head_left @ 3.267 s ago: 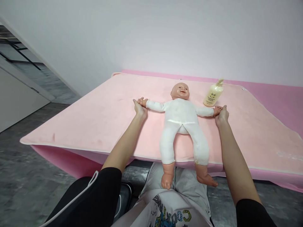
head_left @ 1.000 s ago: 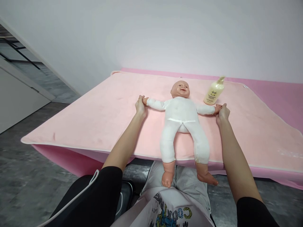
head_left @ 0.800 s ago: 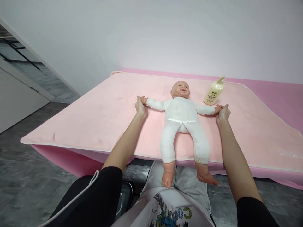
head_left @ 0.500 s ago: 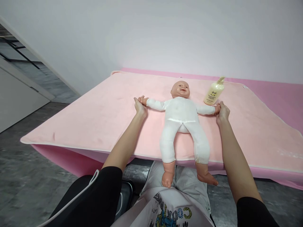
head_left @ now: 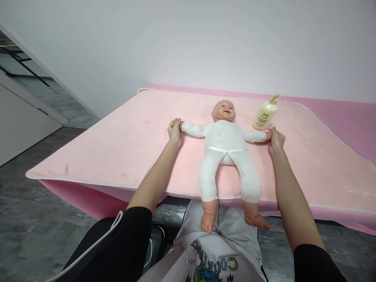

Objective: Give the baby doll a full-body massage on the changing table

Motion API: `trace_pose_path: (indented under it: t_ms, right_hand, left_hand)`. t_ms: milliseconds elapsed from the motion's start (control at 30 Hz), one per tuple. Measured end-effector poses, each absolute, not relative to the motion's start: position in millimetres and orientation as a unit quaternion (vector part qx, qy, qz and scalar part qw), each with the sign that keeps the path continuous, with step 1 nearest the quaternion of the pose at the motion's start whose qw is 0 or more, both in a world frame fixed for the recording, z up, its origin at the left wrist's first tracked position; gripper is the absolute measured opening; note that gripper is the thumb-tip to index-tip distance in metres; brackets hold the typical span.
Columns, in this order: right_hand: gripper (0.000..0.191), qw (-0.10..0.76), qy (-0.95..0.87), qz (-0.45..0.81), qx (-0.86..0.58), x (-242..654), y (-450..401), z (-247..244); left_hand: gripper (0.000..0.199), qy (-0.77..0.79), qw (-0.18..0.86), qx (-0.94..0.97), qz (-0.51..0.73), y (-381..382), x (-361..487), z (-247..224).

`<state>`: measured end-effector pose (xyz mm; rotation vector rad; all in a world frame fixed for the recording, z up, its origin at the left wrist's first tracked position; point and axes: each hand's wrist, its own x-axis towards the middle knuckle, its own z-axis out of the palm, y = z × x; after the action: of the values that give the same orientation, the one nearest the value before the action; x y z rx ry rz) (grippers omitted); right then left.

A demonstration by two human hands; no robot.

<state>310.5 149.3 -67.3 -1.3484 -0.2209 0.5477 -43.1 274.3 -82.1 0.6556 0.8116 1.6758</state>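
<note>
A baby doll (head_left: 225, 137) with a white cloth body lies face up, its arms stretched out sideways and its feet hanging past the near table edge. My left hand (head_left: 175, 131) is closed round the doll's hand on the left, the thumb lying over it. On the other side, my right hand (head_left: 276, 140) grips the doll's other hand, whose wrist shows beside my fingers. Beneath the doll spreads a pale pink blanket (head_left: 117, 145). A yellow pump bottle (head_left: 265, 112) stands just beyond my right hand, near the doll's head.
A brighter pink cover (head_left: 346, 121) shows under the blanket along the back and right. Behind the table rises a white wall (head_left: 235, 47). A white cable (head_left: 91, 246) runs by my left sleeve. Grey floor (head_left: 23, 227) lies to the left.
My left thumb and fingers have folded over the doll's hand, which lay more exposed before. My right hand keeps its hold with little movement. The doll and bottle stay in place.
</note>
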Motion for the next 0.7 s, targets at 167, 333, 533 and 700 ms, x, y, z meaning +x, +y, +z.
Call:
trace_pose_path:
  t_ms: [167, 333, 533, 700]
  right_hand:
    - [0.026, 0.745, -0.096, 0.240, -0.615, 312.1, 150.8, -69.8]
    - [0.024, 0.745, -0.100, 0.249, -0.610, 317.3, 153.2, -75.0]
    - [0.022, 0.742, -0.148, 0.254, -0.603, 329.0, 158.0, -86.2]
    - [0.020, 0.748, -0.147, 0.260, -0.593, 332.7, 159.0, -89.2]
  left_hand:
    - [0.033, 0.357, 0.548, 0.271, 0.706, 277.0, -43.8, -84.4]
    - [0.035, 0.356, 0.550, 0.265, 0.708, 278.4, -43.1, -85.2]
    - [0.035, 0.358, 0.557, 0.265, 0.701, 277.0, -43.7, -84.5]
    - [0.029, 0.370, 0.566, 0.259, 0.689, 275.3, -45.7, -83.5]
